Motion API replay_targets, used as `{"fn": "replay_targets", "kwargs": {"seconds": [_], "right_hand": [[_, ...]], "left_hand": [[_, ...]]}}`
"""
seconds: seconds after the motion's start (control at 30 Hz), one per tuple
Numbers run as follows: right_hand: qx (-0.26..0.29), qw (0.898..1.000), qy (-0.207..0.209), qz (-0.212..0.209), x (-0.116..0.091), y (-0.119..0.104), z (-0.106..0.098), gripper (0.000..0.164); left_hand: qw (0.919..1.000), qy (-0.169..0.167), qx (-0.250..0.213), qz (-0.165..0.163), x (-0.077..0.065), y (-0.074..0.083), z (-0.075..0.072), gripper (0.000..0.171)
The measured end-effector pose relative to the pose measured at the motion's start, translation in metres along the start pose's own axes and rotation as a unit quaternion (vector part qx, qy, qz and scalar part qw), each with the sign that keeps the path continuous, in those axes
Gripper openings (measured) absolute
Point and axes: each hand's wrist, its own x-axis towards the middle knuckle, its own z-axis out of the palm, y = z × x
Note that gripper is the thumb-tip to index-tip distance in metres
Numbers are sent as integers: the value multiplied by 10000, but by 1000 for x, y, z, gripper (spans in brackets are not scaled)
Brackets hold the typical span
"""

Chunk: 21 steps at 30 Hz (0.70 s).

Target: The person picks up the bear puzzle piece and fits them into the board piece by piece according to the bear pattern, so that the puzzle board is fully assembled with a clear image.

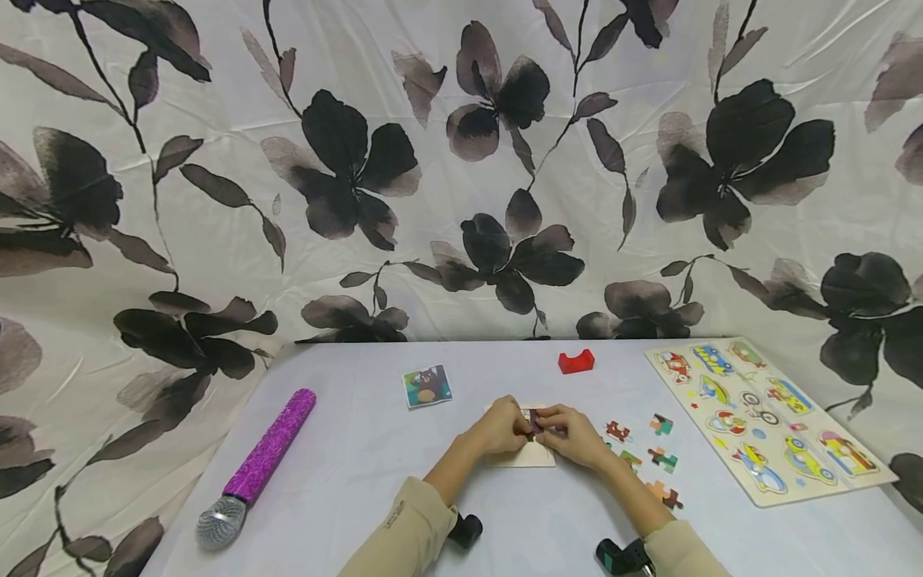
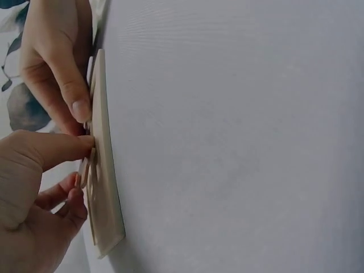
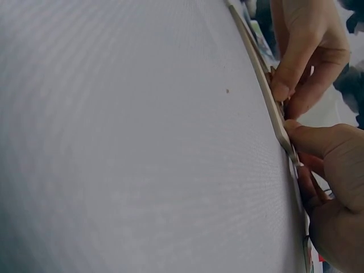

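Big dark flowers are spread over the white cloth [image 1: 231,88] behind the white table [image 1: 346,457], where the small wooden puzzle board [image 1: 522,459] is set and a dark puzzle piece [image 1: 534,421] is pinched low over it, in narrow grips, by the left hand [image 1: 505,427] and the right hand [image 1: 573,433], though it cannot be told if one piece or two are held. If the piece is turned the wrong way and pushed hard, it could be jammed or bent, or the board could be slid away. Some loose jigsaw pieces [image 1: 663,460] could be knocked about by the right arm, since they are scattered just beside it.
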Motion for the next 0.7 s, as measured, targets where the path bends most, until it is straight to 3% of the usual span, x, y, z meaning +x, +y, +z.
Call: {"fn": "replay_targets", "kwargs": {"seconds": [0.13,0.27,0.47,0.7], "right_hand": [[-44,10000,-6,47,1,0,-1,27],[-57,9999,2,91,1,0,-1,27],[-55,9999,-8,98,0,-1,-1,27],[-72,9999,17,75,0,1,1,27]], "left_hand": [[9999,-47,-90,-115,1,-1,1,16],[10000,35,-43,25,-1,-2,2,15],[9980,168,564,249,-6,0,4,9],[9936,-18,1086,307,-14,6,2,13]]}}
